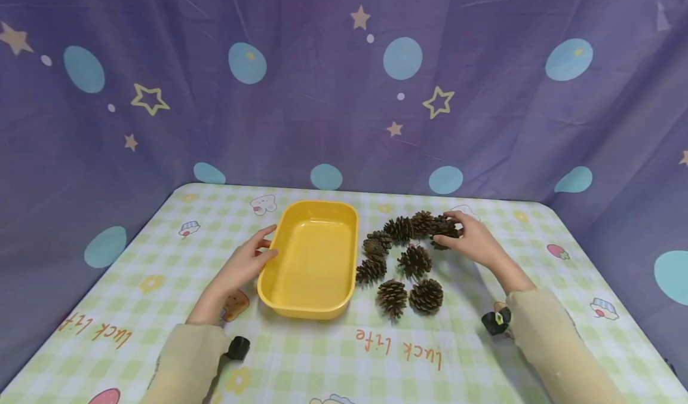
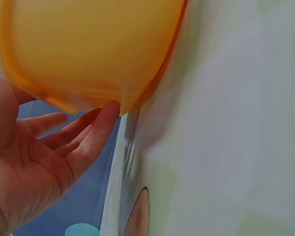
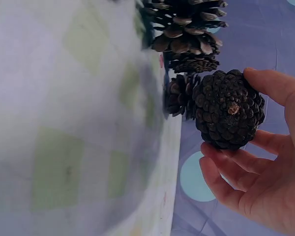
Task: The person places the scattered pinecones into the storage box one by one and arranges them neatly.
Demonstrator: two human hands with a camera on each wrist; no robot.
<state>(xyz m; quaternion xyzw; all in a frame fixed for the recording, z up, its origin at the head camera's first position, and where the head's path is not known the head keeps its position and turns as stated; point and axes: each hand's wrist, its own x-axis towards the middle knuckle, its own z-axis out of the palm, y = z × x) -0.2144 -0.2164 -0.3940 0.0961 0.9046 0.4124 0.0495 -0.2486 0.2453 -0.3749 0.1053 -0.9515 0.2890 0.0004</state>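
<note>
A deep yellow plastic tray (image 1: 317, 254) with rounded corners stands on the table, and nothing lies in it. My left hand (image 1: 243, 266) holds its left side, thumb at the rim and fingers against the outer wall (image 2: 88, 59). To the tray's right lie several brown pine cones, among them a loose one (image 1: 415, 262) in the middle and two nearer me. At the far right of the group, my right hand (image 1: 475, 242) grips a pine cone (image 3: 228, 110) between thumb and fingers, its stem scar facing the right wrist camera.
A green-and-white checked cloth (image 1: 301, 356) with printed cartoons and lettering covers the table. A purple curtain (image 1: 322, 141) with stars and blue ovals hangs behind it. Near the tray's right wall a pine cone (image 1: 371, 271) lies close against it. Both wrists wear small black devices.
</note>
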